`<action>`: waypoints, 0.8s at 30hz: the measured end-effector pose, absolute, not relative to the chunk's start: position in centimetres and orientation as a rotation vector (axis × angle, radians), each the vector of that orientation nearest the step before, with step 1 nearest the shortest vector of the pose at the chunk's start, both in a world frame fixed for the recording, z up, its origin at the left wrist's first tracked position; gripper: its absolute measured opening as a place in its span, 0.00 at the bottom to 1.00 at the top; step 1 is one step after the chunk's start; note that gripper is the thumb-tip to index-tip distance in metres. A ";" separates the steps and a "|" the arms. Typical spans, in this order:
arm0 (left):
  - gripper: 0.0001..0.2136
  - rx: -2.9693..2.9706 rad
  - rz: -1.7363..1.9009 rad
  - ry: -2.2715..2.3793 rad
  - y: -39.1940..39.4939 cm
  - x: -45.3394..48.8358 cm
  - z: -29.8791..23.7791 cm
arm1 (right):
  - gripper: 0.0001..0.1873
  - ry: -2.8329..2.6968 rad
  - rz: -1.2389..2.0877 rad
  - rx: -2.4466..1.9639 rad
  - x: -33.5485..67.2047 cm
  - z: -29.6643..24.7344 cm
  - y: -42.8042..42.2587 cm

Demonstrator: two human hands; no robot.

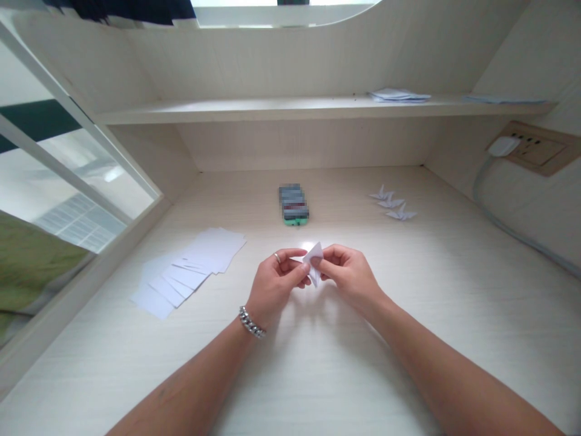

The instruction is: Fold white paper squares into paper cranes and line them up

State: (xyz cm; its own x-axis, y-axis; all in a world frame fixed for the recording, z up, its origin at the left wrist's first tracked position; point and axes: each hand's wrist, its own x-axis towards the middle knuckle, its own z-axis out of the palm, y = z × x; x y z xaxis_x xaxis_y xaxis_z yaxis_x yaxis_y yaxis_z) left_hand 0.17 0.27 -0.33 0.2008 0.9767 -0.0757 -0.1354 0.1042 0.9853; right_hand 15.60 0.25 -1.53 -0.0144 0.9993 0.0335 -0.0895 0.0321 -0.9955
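Between my two hands, just above the desk (290, 375), is a small piece of folded white paper (314, 253) with pointed ends. My left hand (278, 280), with a ring and a chain bracelet, pinches its left side between thumb and fingers. On the other side my right hand (348, 271) grips the paper with thumb and index finger. Fingertips cover part of the folds. Several folded paper cranes (400, 213) stand in a small group at the right, beyond my right hand. To the left, loose white paper sheets (190, 275) lie spread and overlapping.
A phone (294, 206), its screen blurred, lies behind my hands. Above it runs a shelf (272, 110) with a paper stack (399, 95). On the right wall is a socket (540, 147) with a white plug (503, 146); its cable (512, 233) trails down the side.
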 end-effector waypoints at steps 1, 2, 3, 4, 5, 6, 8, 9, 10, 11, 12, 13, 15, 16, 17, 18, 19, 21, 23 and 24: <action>0.19 1.108 1.055 0.980 0.3 0.2 -0.4 | 0.13 -1.173 1.227 -1.110 15.6 -1.6 0.2; 0.20 1.095 1.047 0.963 0.2 0.2 -0.5 | 0.12 -1.178 1.215 -1.106 15.5 -1.6 0.2; 0.20 1.087 1.043 0.951 0.2 0.2 -0.5 | 0.12 -1.183 1.202 -1.103 15.5 -1.7 0.2; 0.21 1.084 1.042 0.943 0.2 0.2 -0.5 | 0.12 -1.187 1.192 -1.100 15.4 -1.8 0.2; 0.21 1.087 1.045 0.943 0.2 0.2 -0.4 | 0.12 -1.189 1.185 -1.095 15.4 -1.9 0.1; 0.21 1.094 1.046 0.951 0.2 0.2 -0.4 | 0.12 -1.190 1.180 -1.090 15.3 -1.9 0.1; 0.21 1.115 1.049 0.976 0.2 0.2 -0.3 | 0.12 -1.192 1.172 -1.087 15.2 -1.9 0.0; 0.21 1.123 1.048 0.990 0.2 0.2 -0.3 | 0.12 -1.193 1.166 -1.087 15.2 -1.8 0.0; 0.21 1.126 1.046 1.000 0.2 0.2 -0.3 | 0.12 -1.193 1.156 -1.089 15.1 -1.8 -0.1; 0.21 1.125 1.044 1.005 0.2 0.2 -0.4 | 0.12 -1.191 1.144 -1.092 15.1 -1.7 -0.1; 0.21 1.120 1.040 1.002 0.1 0.2 -0.5 | 0.12 -1.188 1.132 -1.094 15.1 -1.7 -0.1; 0.21 1.111 1.037 0.994 0.1 0.3 -0.5 | 0.12 -1.183 1.125 -1.093 15.1 -1.6 -0.1; 0.21 1.095 1.030 0.978 0.0 0.4 -0.6 | 0.11 -1.178 1.123 -1.086 15.0 -1.6 -0.1; 0.21 1.091 1.030 0.979 -0.1 0.5 -0.7 | 0.11 -1.178 1.124 -1.083 15.0 -1.6 -0.1; 0.20 1.090 1.033 0.985 -0.1 0.6 -0.6 | 0.10 -1.180 1.123 -1.081 15.0 -1.6 -0.1; 0.20 1.092 1.039 0.997 -0.2 0.7 -0.6 | 0.10 -1.180 1.117 -1.082 15.0 -1.7 -0.1; 0.19 1.096 1.048 1.010 -0.3 0.7 -0.5 | 0.10 -1.180 1.106 -1.086 15.0 -1.7 -0.1; 0.19 1.102 1.060 1.030 -0.3 0.8 -0.4 | 0.10 -1.178 1.079 -1.099 14.9 -1.7 -0.1; 0.19 1.099 1.059 1.034 -0.4 0.9 -0.4 | 0.10 -1.173 1.054 -1.112 14.9 -1.6 -0.2; 0.19 1.093 1.058 1.030 -0.5 1.0 -0.5 | 0.10 -1.169 1.046 -1.115 14.9 -1.5 -0.2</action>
